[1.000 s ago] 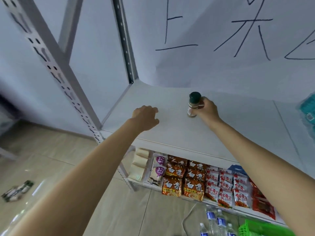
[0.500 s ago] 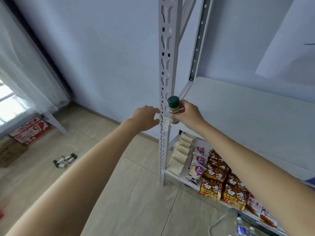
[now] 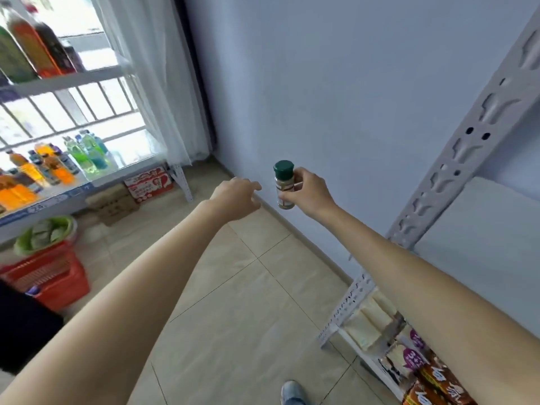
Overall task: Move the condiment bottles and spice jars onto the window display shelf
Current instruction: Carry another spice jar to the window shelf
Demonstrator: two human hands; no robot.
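Right hand [image 3: 311,192] out in front, fingers [image 3: 301,174] wrapped round an upright spice jar [image 3: 284,185] with a green cap, held in the air above the floor [image 3: 239,287]. Left hand [image 3: 236,197] beside it, fingers loosely curled, holding nothing. Window shelf [image 3: 58,80] with drink bottles [image 3: 49,168] well apart, far left.
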